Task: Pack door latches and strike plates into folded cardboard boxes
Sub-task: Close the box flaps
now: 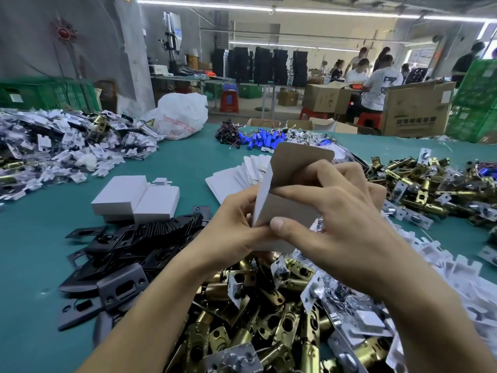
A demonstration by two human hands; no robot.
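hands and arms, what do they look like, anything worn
Left hand and right hand are bare: no gloves, rings or watch. No sleeve shows anywhere up to the frame edge. The visible nails are short and unpainted.

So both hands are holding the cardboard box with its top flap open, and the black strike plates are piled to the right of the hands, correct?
Not quite. The head view shows the left hand and right hand holding the cardboard box with its top flap open, but the black strike plates are piled to the left of the hands, not the right.
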